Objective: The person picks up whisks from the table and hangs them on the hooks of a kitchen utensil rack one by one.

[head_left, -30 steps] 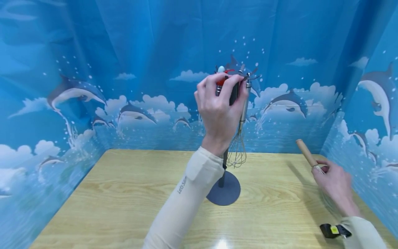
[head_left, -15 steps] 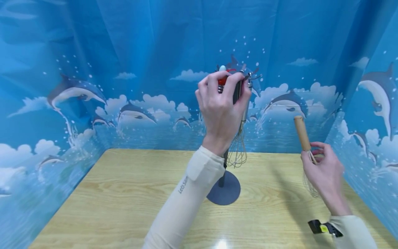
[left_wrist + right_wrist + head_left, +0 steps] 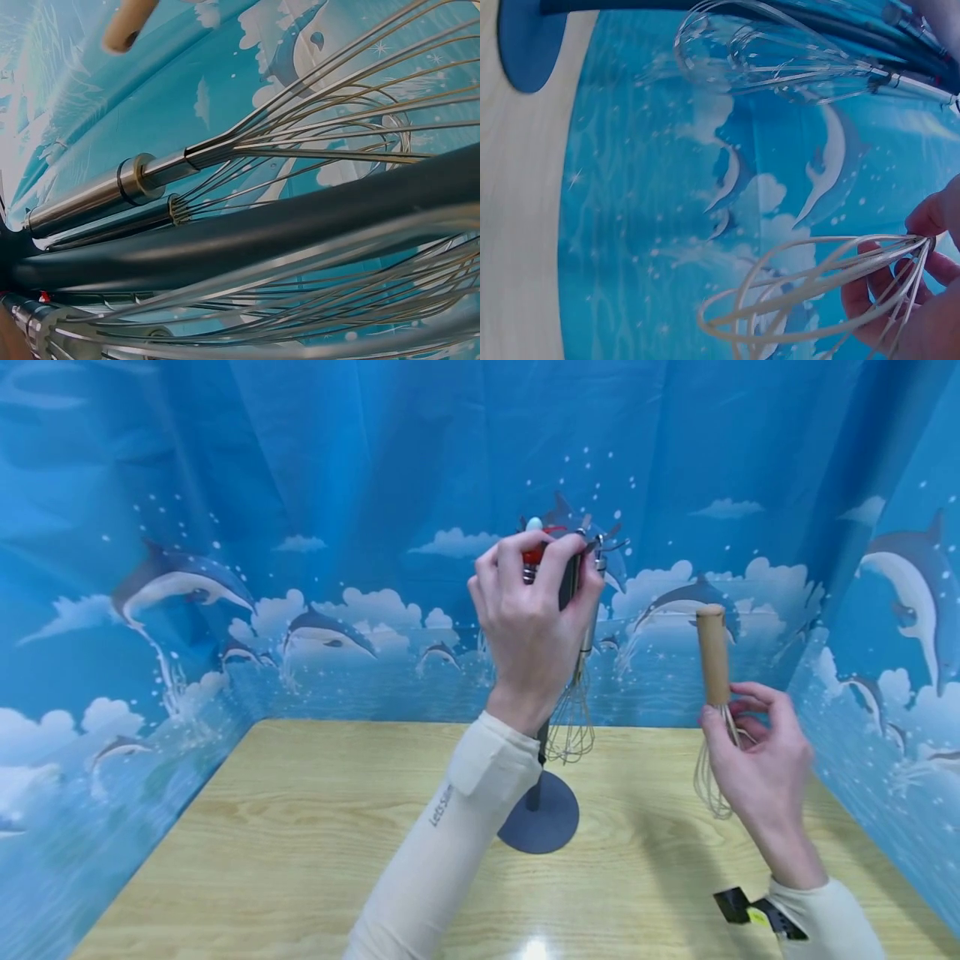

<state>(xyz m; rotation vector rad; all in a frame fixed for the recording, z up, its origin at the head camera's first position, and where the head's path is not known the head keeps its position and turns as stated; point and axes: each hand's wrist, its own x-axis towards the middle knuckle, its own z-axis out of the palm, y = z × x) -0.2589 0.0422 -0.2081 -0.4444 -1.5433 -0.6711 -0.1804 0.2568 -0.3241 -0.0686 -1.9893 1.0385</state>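
Since a second ago the right hand (image 3: 757,752) has lifted the wooden-handled whisk (image 3: 712,677) from a low slant at the right edge of the frame to an upright hold nearer the centre — handle up, wire loops hanging below the fingers (image 3: 753,706), which pinch it where the wires meet the wood. The left hand (image 3: 528,618) has not shifted: its fingers are curled round the top of the grey utensil stand (image 3: 542,814) in mid-frame, among the handles hanging there, a steel whisk (image 3: 573,727) dangling just right of the pole. The wooden-handled whisk is now level with that hanging whisk but well apart from the stand, clear of the worktop (image 3: 300,827) — so, by the look of it, it is being brought toward the rack that the left hand steadies.
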